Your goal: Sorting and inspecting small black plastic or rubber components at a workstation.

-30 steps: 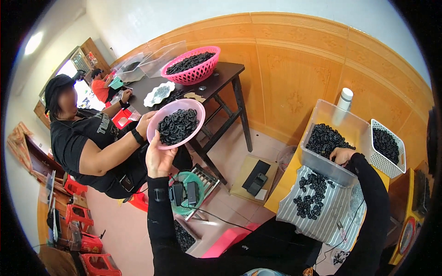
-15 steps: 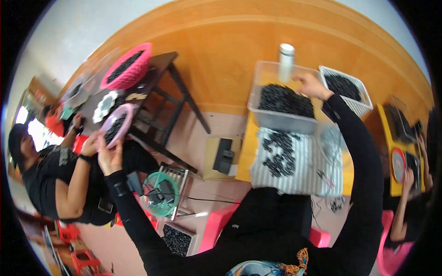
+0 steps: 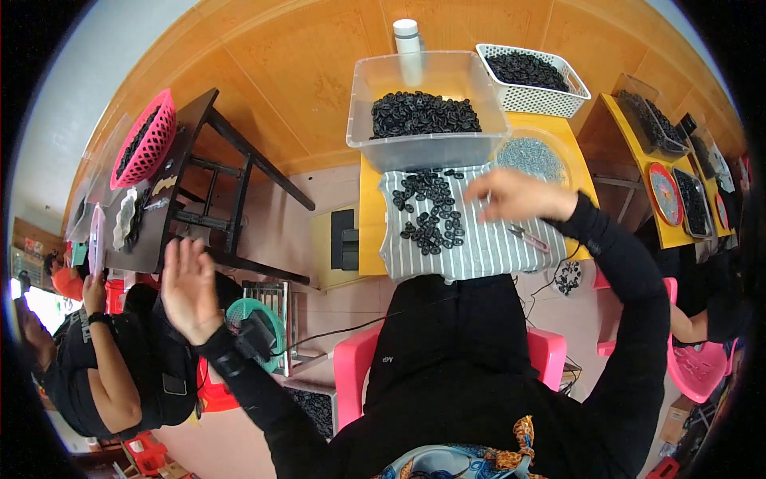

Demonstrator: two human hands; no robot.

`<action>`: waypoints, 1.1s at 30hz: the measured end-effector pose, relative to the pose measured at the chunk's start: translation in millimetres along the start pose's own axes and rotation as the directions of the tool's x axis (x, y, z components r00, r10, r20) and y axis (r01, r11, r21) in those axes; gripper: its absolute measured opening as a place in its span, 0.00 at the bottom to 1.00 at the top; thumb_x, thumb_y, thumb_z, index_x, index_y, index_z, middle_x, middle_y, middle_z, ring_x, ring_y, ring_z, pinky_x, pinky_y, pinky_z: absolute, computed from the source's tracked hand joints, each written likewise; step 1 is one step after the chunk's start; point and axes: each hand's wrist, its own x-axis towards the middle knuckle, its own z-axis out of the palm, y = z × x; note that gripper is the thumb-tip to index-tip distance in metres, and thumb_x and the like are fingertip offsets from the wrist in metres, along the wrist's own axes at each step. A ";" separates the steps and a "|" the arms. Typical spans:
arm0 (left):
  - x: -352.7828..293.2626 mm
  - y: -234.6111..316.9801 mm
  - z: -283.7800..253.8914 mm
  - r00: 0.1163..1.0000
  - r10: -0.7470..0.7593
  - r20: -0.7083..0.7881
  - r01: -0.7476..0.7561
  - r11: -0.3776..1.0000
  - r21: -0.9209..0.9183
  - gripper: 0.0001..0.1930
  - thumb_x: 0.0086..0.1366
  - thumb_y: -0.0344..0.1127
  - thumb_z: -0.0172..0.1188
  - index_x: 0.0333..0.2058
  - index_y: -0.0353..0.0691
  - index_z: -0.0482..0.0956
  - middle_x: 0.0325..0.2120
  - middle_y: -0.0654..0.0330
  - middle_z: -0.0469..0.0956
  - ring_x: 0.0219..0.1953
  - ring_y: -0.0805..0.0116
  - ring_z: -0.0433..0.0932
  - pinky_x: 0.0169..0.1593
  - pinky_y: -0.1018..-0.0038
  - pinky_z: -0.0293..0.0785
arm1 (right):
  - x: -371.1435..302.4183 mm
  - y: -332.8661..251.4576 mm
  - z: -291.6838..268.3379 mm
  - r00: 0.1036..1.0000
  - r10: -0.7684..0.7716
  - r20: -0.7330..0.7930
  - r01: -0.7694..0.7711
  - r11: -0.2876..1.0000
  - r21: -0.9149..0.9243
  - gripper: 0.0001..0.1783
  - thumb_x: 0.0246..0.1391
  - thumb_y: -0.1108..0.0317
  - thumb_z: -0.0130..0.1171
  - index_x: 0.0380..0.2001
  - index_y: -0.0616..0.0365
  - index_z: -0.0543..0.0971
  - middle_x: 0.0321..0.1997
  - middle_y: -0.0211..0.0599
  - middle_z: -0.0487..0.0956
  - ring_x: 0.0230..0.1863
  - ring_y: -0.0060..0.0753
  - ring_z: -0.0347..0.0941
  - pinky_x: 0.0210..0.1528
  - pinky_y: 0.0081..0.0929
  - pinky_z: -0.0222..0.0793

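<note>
My left hand [image 3: 191, 289] is raised in the air at the left, palm showing and fingers stretched out, holding nothing. My right hand [image 3: 515, 195] is above the striped cloth [image 3: 499, 247], its loosely bent fingers apart and a little blurred, with nothing visible in them. Below and left of it, small black oval parts [image 3: 431, 215] lie scattered on the cloth. Behind the cloth stands a clear plastic bin [image 3: 431, 152] holding a heap of the same black parts [image 3: 423, 116]. A pair of small snips [image 3: 531, 238] lies on the cloth's right side.
A round clear tray of small grey pieces [image 3: 531, 157], a white basket [image 3: 542, 101] and a white bottle [image 3: 408, 44] stand around the bin. At left, a co-worker's hand [image 3: 95, 294] holds a pink basket [image 3: 97, 239] beside a dark table [image 3: 187, 136]. A green basket [image 3: 275, 319] stands lower left.
My left hand has let go of the pale pink basket, which the co-worker now holds farther left. My right hand has come from the bin down over the cloth. The view has shifted rightward.
</note>
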 end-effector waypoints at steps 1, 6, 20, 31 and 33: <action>-7.1 -23.3 19.0 0.997 -0.046 0.066 0.043 0.998 0.047 0.18 0.67 0.35 0.47 0.54 0.36 0.67 0.47 0.50 0.74 0.49 0.56 0.73 0.50 0.65 0.71 | -7.4 -6.7 19.1 1.000 0.004 0.011 -0.004 0.999 -0.046 0.18 0.43 0.69 0.65 0.40 0.60 0.77 0.36 0.41 0.78 0.37 0.38 0.75 0.39 0.34 0.71; -50.0 -166.7 78.8 0.882 -0.422 0.211 0.374 0.898 0.234 0.11 0.63 0.32 0.56 0.44 0.37 0.75 0.41 0.58 0.77 0.39 0.67 0.78 0.36 0.76 0.74 | -14.4 1.8 105.7 0.983 0.113 -0.147 -0.138 0.976 -0.170 0.17 0.43 0.67 0.64 0.39 0.57 0.78 0.37 0.48 0.77 0.40 0.50 0.74 0.40 0.43 0.70; -137.5 -310.0 70.2 0.639 -0.746 0.188 0.658 0.656 0.369 0.11 0.62 0.29 0.57 0.43 0.33 0.76 0.33 0.58 0.80 0.31 0.73 0.79 0.32 0.81 0.71 | -12.6 9.9 173.8 0.716 0.138 -0.685 -0.273 0.958 -0.092 0.03 0.46 0.73 0.56 0.23 0.60 0.75 0.28 0.43 0.70 0.30 0.49 0.73 0.30 0.41 0.69; -136.7 -315.4 61.7 0.612 -0.758 0.224 0.647 0.643 0.409 0.11 0.63 0.30 0.56 0.43 0.32 0.76 0.31 0.58 0.80 0.28 0.75 0.78 0.30 0.83 0.72 | -22.7 11.3 171.6 0.628 0.245 -0.739 -0.256 0.961 0.102 0.04 0.45 0.74 0.58 0.28 0.57 0.79 0.29 0.41 0.71 0.30 0.48 0.73 0.31 0.38 0.68; -138.1 -315.7 59.4 0.609 -0.762 0.222 0.648 0.639 0.415 0.11 0.63 0.31 0.56 0.43 0.32 0.76 0.31 0.58 0.80 0.28 0.75 0.78 0.31 0.83 0.72 | -19.4 -2.0 170.5 0.645 0.230 -0.729 -0.275 0.959 0.060 0.04 0.44 0.74 0.59 0.27 0.57 0.79 0.28 0.41 0.70 0.30 0.47 0.73 0.31 0.39 0.68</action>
